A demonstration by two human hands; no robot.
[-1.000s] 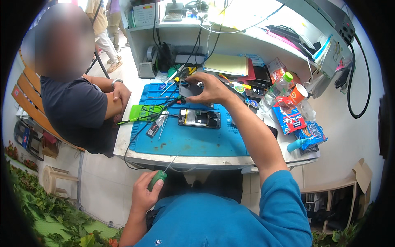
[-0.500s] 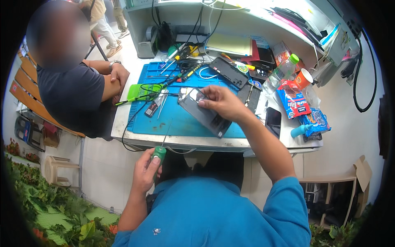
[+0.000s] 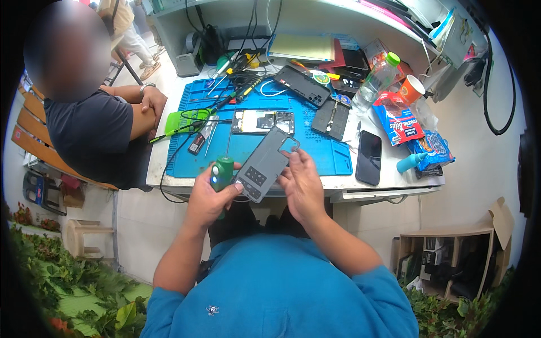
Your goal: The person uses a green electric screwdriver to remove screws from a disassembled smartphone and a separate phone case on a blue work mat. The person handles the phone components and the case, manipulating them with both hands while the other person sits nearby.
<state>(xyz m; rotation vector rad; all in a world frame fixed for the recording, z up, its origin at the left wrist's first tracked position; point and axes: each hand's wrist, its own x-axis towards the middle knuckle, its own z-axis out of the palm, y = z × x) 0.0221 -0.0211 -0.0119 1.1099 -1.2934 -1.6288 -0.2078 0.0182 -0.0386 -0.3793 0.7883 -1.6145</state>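
A grey phone back cover [image 3: 264, 160] with a camera cut-out is tilted above the front edge of the blue work mat [image 3: 329, 163]. My left hand [image 3: 205, 197] is closed around a green-handled screwdriver [image 3: 223, 172], its thin shaft pointing away from me. The left thumb also presses on the cover's near end. My right hand [image 3: 304, 183] grips the cover's right edge by the cut-out, some fingers curled behind it. Just beyond lies an opened phone [image 3: 262, 121], its inside parts showing.
Another phone body [image 3: 303, 86] and a dark phone part [image 3: 331, 118] lie on the mat's right. A black phone [image 3: 369, 158], bottle [image 3: 377, 84], orange cup [image 3: 411, 89] and snack packs [image 3: 397, 121] stand farther right. Cables [image 3: 242, 93] cross the back left, where a person [image 3: 93, 124] sits.
The cover has come off the opened phone and toward me, uncovering its inside. My left hand has risen with the screwdriver to meet it; my right hand has moved nearer my body.
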